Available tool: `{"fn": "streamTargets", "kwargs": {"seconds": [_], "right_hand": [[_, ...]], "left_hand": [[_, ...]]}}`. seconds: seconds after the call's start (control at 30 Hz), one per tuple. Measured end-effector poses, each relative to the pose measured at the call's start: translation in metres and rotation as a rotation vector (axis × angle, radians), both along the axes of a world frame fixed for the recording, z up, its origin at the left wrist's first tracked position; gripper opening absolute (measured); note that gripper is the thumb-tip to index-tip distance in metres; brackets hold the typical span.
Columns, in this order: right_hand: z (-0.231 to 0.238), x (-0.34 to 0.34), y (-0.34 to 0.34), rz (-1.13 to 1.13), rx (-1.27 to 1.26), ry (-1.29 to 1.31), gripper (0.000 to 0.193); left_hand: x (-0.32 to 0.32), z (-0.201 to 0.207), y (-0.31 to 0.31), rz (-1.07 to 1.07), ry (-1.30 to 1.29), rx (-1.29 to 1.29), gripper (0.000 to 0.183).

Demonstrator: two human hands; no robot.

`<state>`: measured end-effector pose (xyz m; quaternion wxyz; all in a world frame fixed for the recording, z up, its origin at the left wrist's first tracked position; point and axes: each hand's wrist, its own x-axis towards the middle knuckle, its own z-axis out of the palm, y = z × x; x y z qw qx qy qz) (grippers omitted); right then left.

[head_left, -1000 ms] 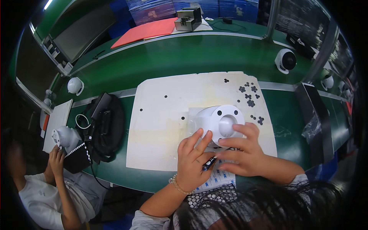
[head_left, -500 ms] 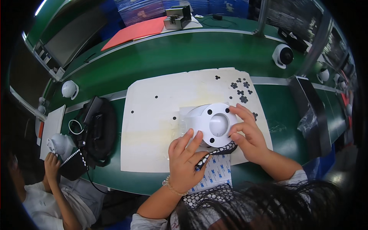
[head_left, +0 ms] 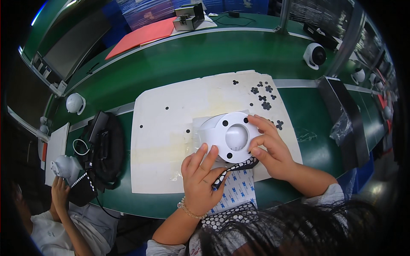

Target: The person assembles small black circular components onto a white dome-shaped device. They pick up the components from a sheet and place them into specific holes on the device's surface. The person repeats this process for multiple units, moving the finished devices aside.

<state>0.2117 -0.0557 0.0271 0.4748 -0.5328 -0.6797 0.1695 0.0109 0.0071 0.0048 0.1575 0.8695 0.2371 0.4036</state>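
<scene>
A white, rounded camera housing [head_left: 218,138] lies on its side, its flat ring-shaped end tilted up toward me. Black round pads [head_left: 225,123] sit on the ring around a large central opening. My left hand [head_left: 200,177] rests its fingertips against the housing's near left side. Between that hand's thumb and palm is a black strip with white round cut-outs [head_left: 230,171]. My right hand [head_left: 275,155] pinches thumb and index finger at the ring's lower right edge, where a small dark pad partly shows. Printed backing paper [head_left: 239,190] hangs below the strip.
A pale board [head_left: 160,149] under the housing carries several loose black dots and clusters [head_left: 266,106]. A black bag [head_left: 106,149] lies left, near a co-worker's hand [head_left: 60,192] holding another white housing [head_left: 66,166]. A long dark box [head_left: 344,123] stands right; white cameras [head_left: 315,56] stand farther back.
The whole view has shifted slightly, so board, housing and hands sit a little farther left. My right thumb and index finger stay at the ring's lower right; my left hand keeps the strip.
</scene>
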Motion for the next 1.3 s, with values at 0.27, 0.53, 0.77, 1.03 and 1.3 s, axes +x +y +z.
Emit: {"fn": "streamTargets", "kwargs": {"seconds": [0.27,0.53,0.77,1.03,1.3], "right_hand": [[-0.010,0.005,0.002,-0.012,0.086,-0.090,0.009],[-0.022,0.018,-0.002,-0.021,0.254,-0.419,0.018],[-0.022,0.018,-0.010,-0.049,0.276,-0.549,0.039],[-0.020,0.021,-0.007,0.014,0.289,-0.527,0.043],[0.004,0.007,0.027,0.078,-0.456,0.653,0.034]], "left_hand": [[-0.001,0.001,0.000,-0.002,0.011,0.001,0.014],[-0.001,0.000,0.000,-0.027,0.037,0.011,0.015],[-0.001,0.001,0.000,-0.025,0.036,0.009,0.014],[0.002,-0.001,0.000,-0.022,-0.012,0.019,0.014],[-0.002,0.002,0.001,-0.042,-0.014,-0.009,0.015]]}}
